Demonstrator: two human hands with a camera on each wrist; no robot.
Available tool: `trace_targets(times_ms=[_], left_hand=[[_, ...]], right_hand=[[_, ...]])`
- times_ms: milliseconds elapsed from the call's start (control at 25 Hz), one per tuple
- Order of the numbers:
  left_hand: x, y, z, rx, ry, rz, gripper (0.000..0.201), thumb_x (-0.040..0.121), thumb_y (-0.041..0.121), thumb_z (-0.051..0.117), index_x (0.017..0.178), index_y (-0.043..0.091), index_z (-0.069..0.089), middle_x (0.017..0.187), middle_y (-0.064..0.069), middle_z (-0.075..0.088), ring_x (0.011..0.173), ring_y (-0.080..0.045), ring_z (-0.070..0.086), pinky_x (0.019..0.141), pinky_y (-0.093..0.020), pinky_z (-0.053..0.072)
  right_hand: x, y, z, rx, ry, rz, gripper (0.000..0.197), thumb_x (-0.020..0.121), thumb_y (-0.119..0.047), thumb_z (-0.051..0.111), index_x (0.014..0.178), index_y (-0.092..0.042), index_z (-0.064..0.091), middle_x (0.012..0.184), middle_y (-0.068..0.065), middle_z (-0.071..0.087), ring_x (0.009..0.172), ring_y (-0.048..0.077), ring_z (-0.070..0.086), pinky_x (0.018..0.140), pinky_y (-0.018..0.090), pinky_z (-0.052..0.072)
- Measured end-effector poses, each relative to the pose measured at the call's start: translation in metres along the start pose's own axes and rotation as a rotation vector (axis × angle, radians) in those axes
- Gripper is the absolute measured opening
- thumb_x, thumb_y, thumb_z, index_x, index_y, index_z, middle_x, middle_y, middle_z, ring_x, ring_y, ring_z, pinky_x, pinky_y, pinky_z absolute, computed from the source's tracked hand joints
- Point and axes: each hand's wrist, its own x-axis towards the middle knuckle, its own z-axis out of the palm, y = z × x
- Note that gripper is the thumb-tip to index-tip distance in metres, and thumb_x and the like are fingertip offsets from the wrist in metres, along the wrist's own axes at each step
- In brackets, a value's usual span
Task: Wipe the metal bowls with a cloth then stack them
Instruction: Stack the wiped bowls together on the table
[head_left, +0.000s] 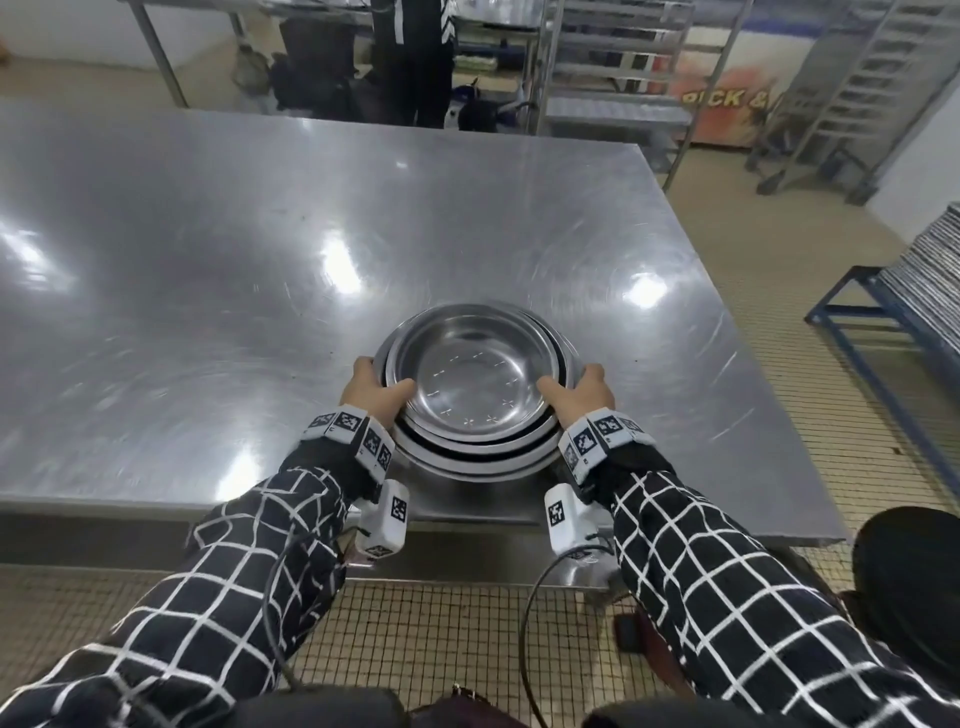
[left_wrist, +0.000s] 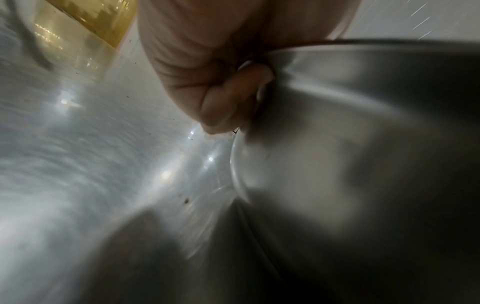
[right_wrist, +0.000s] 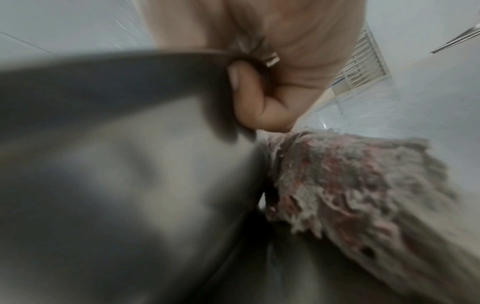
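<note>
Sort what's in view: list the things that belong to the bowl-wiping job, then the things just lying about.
Job:
- nested stack of round metal bowls
- frayed grey-pink cloth
- left hand and right hand, each gripping the stack's rim
- steel table

Lying about:
- tall metal racks
- blue-framed stand
</note>
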Motion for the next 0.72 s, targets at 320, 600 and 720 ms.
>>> trace_targets(times_ms=[320, 600, 720], left_hand=[[-0.067, -0.033, -0.004, -0.007, 0.063, -0.026, 0.038, 0.082, 0.023, 0.061, 0.109, 0.01, 0.038, 0.089, -0.007, 0.053, 0.078, -0.024, 0.057, 0.065, -0.033, 0.045], [-0.182, -0.066, -0.005, 0.105, 0.094, -0.108, 0.045, 0.087, 0.028, 0.058, 0.12, 0.007, 0.036, 0.094, -0.006, 0.053, 0.078, -0.02, 0.054, 0.071, -0.035, 0.04], [-0.223, -0.087, -0.006, 0.062, 0.103, -0.163, 0.054, 0.086, 0.029, 0.06, 0.128, 0.006, 0.035, 0.108, -0.012, 0.055, 0.09, -0.026, 0.055, 0.079, -0.036, 0.043]], right_hand=[[-0.046, 0.037, -0.005, -0.074, -0.057, -0.051, 0.075, 0.081, -0.037, 0.061, 0.14, -0.01, 0.023, 0.122, 0.01, 0.053, 0.084, 0.021, 0.059, 0.071, 0.033, 0.047], [-0.119, 0.088, -0.024, -0.136, -0.182, -0.104, 0.072, 0.076, -0.043, 0.063, 0.134, -0.015, 0.03, 0.124, 0.009, 0.054, 0.102, 0.03, 0.059, 0.092, 0.048, 0.049], [-0.15, 0.111, -0.033, -0.179, -0.225, -0.086, 0.077, 0.077, -0.043, 0.064, 0.138, -0.012, 0.028, 0.127, 0.011, 0.052, 0.106, 0.032, 0.057, 0.093, 0.048, 0.048]])
